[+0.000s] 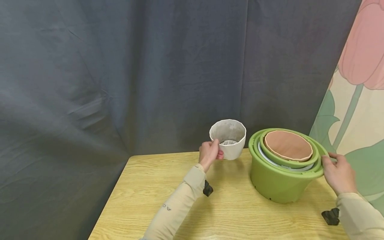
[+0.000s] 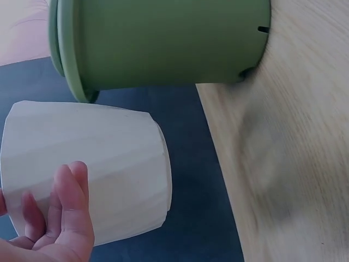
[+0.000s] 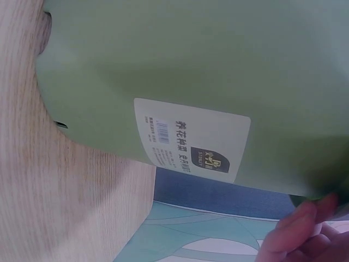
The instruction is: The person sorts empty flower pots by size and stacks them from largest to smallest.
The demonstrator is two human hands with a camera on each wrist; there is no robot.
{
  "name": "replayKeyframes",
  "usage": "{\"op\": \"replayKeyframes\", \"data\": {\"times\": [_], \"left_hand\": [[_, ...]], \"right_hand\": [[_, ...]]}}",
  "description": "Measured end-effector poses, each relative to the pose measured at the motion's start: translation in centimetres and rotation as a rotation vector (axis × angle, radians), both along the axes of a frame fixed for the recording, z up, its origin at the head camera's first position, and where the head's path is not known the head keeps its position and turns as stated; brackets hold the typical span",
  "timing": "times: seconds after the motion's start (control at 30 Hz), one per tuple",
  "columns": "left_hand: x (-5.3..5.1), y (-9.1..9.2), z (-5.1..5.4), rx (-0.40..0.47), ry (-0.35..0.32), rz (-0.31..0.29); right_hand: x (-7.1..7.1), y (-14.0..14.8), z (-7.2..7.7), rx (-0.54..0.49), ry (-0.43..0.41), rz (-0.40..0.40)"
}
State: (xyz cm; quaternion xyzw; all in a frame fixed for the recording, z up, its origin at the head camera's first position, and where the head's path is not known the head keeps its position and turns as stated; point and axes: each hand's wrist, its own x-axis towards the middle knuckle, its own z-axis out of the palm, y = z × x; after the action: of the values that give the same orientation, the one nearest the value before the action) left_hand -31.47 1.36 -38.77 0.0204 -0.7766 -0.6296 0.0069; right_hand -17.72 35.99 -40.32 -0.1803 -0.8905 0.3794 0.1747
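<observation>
My left hand (image 1: 210, 154) grips the near rim of a white flower pot (image 1: 234, 150), thumb inside and fingers on the outer wall. In the left wrist view the white pot (image 2: 120, 164) is held above the table, apart from the green pot beside it. My right hand (image 1: 339, 171) pinches the right rim of a large green flower pot (image 1: 276, 183). Nested in that pot are a grey-white rim (image 1: 271, 162), a smaller green pot (image 1: 288, 163) and a terracotta-coloured pot (image 1: 288, 145). A white label (image 3: 191, 142) sticks to the green wall in the right wrist view.
The wooden table (image 1: 144, 200) backs onto a dark grey curtain (image 1: 180, 83). At the right stands a wall panel with painted tulips (image 1: 363, 50). Black wrist-camera mounts (image 1: 331, 216) hang beneath the sleeves.
</observation>
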Motion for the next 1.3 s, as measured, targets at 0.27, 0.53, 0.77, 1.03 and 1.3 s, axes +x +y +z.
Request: {"op": "replayKeyframes", "data": {"times": [0.27,0.53,0.77,1.03,1.3], "left_hand": [[0.4,0.3,1.3,0.063,0.039,-0.012],[1.2,0.6,2.6,0.092,0.090,-0.040],[1.8,0.8,3.6,0.097,0.156,-0.056],[2.1,0.9,4.4,0.149,0.201,-0.092],[2.8,1.7,5.3,0.190,0.219,-0.124]], "right_hand": [[-0.1,0.1,-0.2,0.006,0.013,-0.010],[-0.2,0.1,-0.3,0.007,0.021,-0.018],[-0.3,0.1,-0.4,0.014,0.025,-0.021],[-0.3,0.1,-0.3,0.015,0.034,-0.011],[-0.2,0.1,-0.2,0.016,0.018,-0.017]]}}
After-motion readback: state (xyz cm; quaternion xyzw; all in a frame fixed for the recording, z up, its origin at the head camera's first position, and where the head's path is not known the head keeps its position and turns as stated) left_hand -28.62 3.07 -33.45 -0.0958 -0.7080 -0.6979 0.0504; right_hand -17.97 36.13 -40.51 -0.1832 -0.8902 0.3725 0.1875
